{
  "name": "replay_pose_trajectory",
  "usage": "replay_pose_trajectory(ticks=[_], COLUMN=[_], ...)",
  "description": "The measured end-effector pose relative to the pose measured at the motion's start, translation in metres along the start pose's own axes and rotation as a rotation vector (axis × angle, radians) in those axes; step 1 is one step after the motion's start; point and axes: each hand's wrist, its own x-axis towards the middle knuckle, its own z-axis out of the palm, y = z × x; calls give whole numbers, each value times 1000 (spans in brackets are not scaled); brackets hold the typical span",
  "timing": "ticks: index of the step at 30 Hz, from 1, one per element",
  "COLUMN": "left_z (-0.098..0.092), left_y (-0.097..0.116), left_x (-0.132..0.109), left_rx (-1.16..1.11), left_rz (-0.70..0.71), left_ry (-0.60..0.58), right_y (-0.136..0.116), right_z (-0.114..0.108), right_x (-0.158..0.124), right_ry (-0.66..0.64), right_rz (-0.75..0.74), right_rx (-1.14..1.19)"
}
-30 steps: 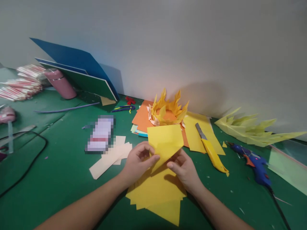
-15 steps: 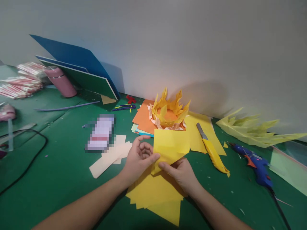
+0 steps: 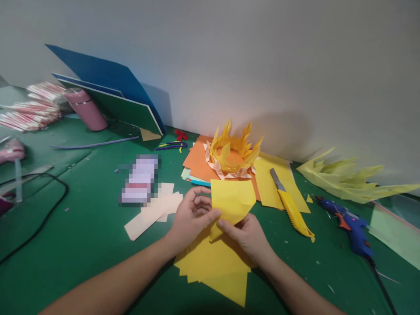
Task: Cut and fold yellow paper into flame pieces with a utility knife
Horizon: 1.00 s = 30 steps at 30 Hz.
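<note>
Both hands hold one piece of yellow paper [image 3: 232, 197], partly folded and raised above the table. My left hand [image 3: 196, 214] grips its left edge, thumb in front and the other fingers curled. My right hand [image 3: 247, 236] pinches the lower edge, its thumb on the front and its fingers behind the sheet. Under the hands lies a fanned stack of yellow paper sheets [image 3: 226, 275]. Just beyond stands a ring of folded yellow-orange paper points [image 3: 229, 157] with a pale pink base, resting on orange paper [image 3: 197, 162].
Right of the hands lie a yellow utility knife [image 3: 292, 210], a blue glue gun [image 3: 354, 227] and a pale yellow folded paper piece [image 3: 351, 179]. Pale pink strips [image 3: 147, 221] and a blurred-out phone [image 3: 140, 179] lie to the left. Behind are a pink bottle [image 3: 87, 109] and leaning boards [image 3: 111, 83].
The held paper has tilted slightly, and its right side now looks narrower. Both hands keep their grip. The whole view has shifted a little.
</note>
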Motion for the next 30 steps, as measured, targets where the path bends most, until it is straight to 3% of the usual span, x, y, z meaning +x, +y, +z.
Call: replay_pose_trajectory(ticks=[13,30], left_z=[-2,-1], left_y=[-2,-1], left_x=[4,1], left_rx=[26,283], left_rz=[-129,-26], left_ry=[-40,22], right_y=[12,4], right_z=[-7,-3], right_x=[3,-1], right_ry=[94,147], right_rz=[82,57], right_rx=[247,173])
